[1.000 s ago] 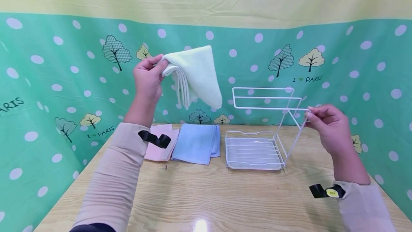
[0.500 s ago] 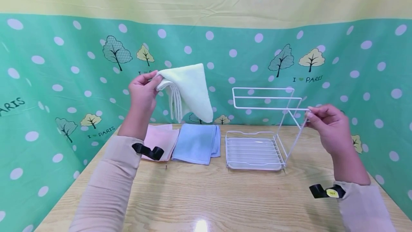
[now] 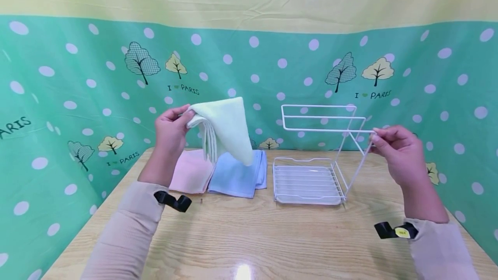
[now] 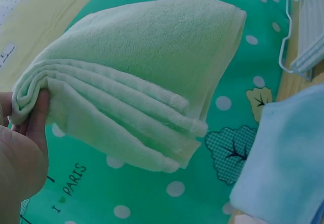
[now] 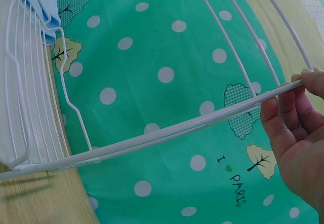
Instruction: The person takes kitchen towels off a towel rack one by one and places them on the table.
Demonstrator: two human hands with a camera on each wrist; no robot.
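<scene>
My left hand [image 3: 171,131] pinches a folded pale green towel [image 3: 227,126] by one edge, thumb on the near side. The towel hangs in the air, its layered folds [image 4: 121,112] fanning downward in the left wrist view. My right hand [image 3: 400,152] grips the upper right corner of a white wire rack [image 3: 323,130] between thumb and fingers. In the right wrist view the fingers [image 5: 273,120] lie against the rack's sloping side wire [image 5: 167,133]. The rack stands upright on the table, with a shallow white tray [image 3: 307,202] under its lower wires.
A folded blue towel [image 3: 233,180] lies on the wooden table [image 3: 264,237], left of the rack. Beside it lies a pink towel [image 3: 190,174], partly overlapped by the left arm in this view. A green dotted curtain [image 3: 303,68] hangs behind and at both sides.
My left hand has come down with the green towel, slightly leftward, and the towel now overlaps the blue one in the head view. The right hand and the rack have stayed in place.
</scene>
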